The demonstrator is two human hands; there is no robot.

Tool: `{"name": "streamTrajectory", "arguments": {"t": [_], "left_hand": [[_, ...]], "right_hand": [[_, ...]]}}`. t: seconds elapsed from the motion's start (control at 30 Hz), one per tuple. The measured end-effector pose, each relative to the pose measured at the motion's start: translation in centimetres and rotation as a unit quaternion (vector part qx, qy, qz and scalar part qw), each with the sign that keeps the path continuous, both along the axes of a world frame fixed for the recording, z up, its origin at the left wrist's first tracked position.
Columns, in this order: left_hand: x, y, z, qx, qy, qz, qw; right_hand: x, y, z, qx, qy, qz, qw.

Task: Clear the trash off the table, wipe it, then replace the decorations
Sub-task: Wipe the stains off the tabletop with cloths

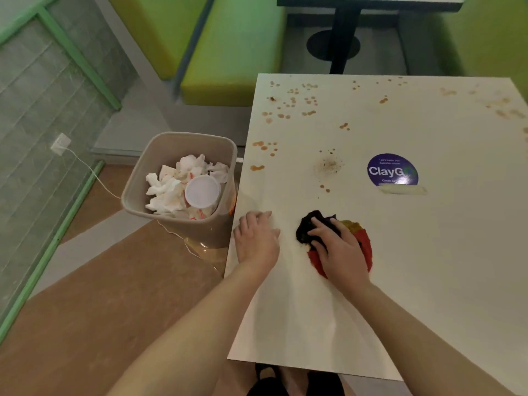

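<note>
**Table half-wiped, stains left at the far side**

The table (400, 252) stands in front of the person, its near part looking clean while brown drips and splatters (291, 102) dot the far left corner and the far edge. The trash step looks done: crumpled napkins and a white lid (202, 191) fill the bin (137, 178) just beside the table's left edge, probably put there so rubbish could be swept straight in.

The right hand (340, 250) presses a bunched cloth (311, 227), dark with red and yellow patches, flat on the near tabletop. Its fingers are spread narrowly and curl over the cloth's top to hold it.

The left hand (257, 238) lies at the table's left edge, fingers relaxed and close together, holding nothing; it likely steadies the person while leaning in.

A round purple sticker (393, 170) sits farther back. No decorations are in view.
</note>
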State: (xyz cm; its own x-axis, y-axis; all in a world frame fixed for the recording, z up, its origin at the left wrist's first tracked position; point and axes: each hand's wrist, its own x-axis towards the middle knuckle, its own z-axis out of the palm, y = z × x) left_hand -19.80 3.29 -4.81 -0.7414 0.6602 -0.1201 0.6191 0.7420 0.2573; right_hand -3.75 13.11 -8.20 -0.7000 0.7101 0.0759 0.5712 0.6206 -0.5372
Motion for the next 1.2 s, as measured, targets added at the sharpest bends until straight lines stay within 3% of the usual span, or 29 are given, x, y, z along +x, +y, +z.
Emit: {"name": "streamTrajectory", "arguments": {"t": [0.17,0.33,0.47,0.67,0.9,1.1,1.2], "left_hand": [[-1.0,4.8,0.1,-0.042,-0.053,0.051,0.996],[-0.7,6.8,0.0,-0.133,-0.056,0.076,0.987],[-0.7,7.0,0.1,-0.169,-0.060,0.075,0.981],[-0.7,7.0,0.1,-0.189,-0.065,0.070,0.977],[-0.8,6.9,0.0,-0.174,-0.071,0.085,0.979],[-0.8,7.2,0.3,-0.170,-0.093,0.099,0.976],[-0.8,7.1,0.4,-0.164,-0.090,0.094,0.978]], "right_hand": [[0.0,6.9,0.1,0.061,-0.006,-0.123,0.991],[-4.3,11.0,0.4,-0.021,0.006,-0.191,0.981],[-6.9,9.1,0.4,-0.016,0.017,-0.092,0.996],[-4.5,8.2,-0.9,0.077,0.032,0.079,0.993],[-8.8,11.1,-0.5,0.054,0.058,0.012,0.997],[-6.5,11.2,-0.6,0.100,0.071,0.173,0.977],[-8.1,13.4,-0.1,0.083,0.058,0.124,0.987]]}}
